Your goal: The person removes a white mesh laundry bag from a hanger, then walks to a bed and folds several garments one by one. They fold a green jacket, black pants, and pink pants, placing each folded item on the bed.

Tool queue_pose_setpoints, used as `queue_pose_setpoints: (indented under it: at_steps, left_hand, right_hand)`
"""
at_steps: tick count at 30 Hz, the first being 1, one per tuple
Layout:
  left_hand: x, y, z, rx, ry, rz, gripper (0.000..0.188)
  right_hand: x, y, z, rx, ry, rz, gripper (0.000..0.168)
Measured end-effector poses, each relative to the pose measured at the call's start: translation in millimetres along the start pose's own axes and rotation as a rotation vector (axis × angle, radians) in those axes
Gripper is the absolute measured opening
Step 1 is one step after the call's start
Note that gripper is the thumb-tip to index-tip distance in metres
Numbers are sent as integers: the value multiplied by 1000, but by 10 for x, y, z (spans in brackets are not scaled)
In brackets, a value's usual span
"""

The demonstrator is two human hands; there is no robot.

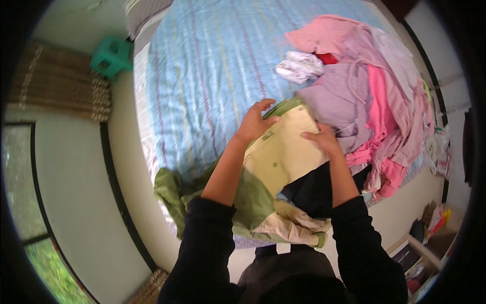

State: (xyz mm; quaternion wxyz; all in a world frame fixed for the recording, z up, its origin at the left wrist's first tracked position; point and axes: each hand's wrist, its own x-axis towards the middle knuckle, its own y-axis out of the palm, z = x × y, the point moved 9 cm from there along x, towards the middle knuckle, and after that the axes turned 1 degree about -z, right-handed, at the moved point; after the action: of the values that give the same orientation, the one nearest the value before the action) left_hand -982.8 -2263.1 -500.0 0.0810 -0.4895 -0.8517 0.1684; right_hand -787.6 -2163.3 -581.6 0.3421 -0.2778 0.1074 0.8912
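A green and cream garment (281, 152) with a green collar lies at the near part of a bed. My left hand (256, 121) rests at its left side by the collar, thumb and fingers apart. On the cream part's right edge is my right hand (322, 138), thumb above the cloth and fingers partly hidden; whether it grips the edge is not plain. A black cloth (311, 190) lies beneath my right forearm. Just right of my right hand, a pile holds a mauve garment (338, 95) and pink clothes (379, 98).
A blue striped bedspread (212, 68) covers the bed. A crumpled white cloth (300, 67) lies beside the pile. Beyond the bed's left edge stands a green plastic stool (112, 57). A plastic bag (438, 150) is at the right, and boxes and other items fill the lower right.
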Motion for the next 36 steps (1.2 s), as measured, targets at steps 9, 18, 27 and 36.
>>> queue_pose_setpoints:
  at_steps: [9,18,27,36]
  left_hand:
    - [-3290,-579,-499,-195,-478,89,16]
    - [-3688,-525,1085,-556,-715,-711,92]
    - [-3336,-769,1940,-1066,-978,-1230,70]
    - [-3701,-1362,1499,-951,-680,-1171,15]
  right_hand:
    - [-45,-105,55,-129,-93,61,36]
    - [-334,-923,30,-203,25,-168,23]
    - [-160,-957,28,-203,-65,-73,29]
    - [-140,-990,-36,-196,-4,-101,28]
